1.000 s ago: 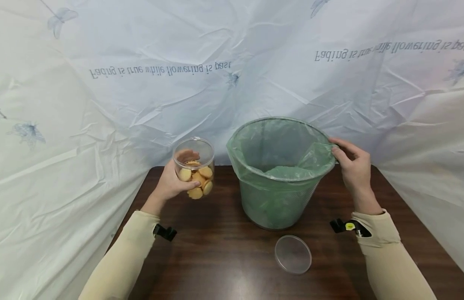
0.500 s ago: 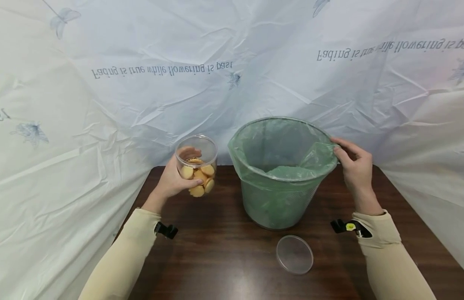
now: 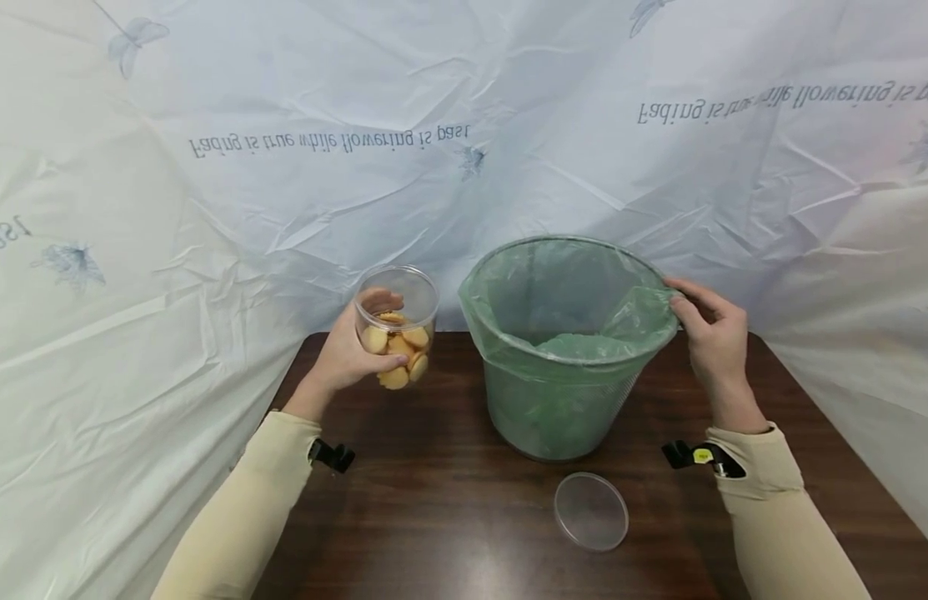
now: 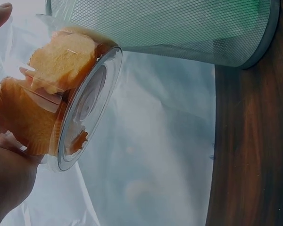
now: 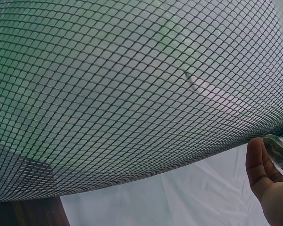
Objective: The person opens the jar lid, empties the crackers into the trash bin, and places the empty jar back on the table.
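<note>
A clear plastic jar (image 3: 414, 321) without a lid, with several yellow biscuits (image 3: 398, 350) in its lower part, is held up off the table by my left hand (image 3: 351, 350). In the left wrist view the jar's base (image 4: 92, 108) and the biscuits (image 4: 63, 61) show through the plastic. To its right stands a mesh trash bin (image 3: 554, 425), lined with a green plastic bag (image 3: 561, 367) folded over the rim. At the bin's right rim, my right hand (image 3: 714, 337) pinches the bagged edge. In the right wrist view my right hand (image 5: 269, 179) appears beside the bunched bag (image 5: 279, 148).
A clear round lid (image 3: 591, 511) lies flat on the dark wooden table (image 3: 433, 500), in front of the bin. White printed sheeting (image 3: 321, 200) hangs close behind the table and along both sides.
The jar and my left hand have risen slightly and shifted a little to the right. My right hand keeps its hold on the bin's rim. The whole head view has drifted slightly.
</note>
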Demonstrator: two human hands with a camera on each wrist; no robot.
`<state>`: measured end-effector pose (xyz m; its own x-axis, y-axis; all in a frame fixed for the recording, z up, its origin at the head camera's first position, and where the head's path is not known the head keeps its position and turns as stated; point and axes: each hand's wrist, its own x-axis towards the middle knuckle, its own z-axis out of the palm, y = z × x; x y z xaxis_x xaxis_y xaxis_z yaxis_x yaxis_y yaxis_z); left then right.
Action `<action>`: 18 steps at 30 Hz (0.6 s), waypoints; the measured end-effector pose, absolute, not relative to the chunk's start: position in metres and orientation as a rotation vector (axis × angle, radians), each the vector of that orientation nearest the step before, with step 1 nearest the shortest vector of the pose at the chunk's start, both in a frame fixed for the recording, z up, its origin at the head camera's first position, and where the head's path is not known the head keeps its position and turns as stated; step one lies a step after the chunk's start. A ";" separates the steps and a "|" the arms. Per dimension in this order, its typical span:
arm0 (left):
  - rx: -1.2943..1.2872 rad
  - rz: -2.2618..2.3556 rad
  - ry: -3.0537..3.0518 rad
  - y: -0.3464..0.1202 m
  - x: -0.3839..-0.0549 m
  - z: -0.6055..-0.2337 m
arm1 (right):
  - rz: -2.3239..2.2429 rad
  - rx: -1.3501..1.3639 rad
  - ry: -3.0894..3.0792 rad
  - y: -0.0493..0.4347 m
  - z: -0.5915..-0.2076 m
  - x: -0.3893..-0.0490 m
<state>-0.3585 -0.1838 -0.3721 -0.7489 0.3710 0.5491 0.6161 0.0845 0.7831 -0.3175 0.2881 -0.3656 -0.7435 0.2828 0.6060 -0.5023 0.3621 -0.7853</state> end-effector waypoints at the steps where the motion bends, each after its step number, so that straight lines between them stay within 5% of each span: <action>1: -0.997 -1.722 -2.154 -0.184 -0.359 -0.371 | 1.447 0.188 -1.937 0.289 -0.366 -0.317; 18: -0.979 -1.716 -2.186 -0.178 -0.346 -0.342 | 1.434 0.174 -1.937 0.289 -0.366 -0.320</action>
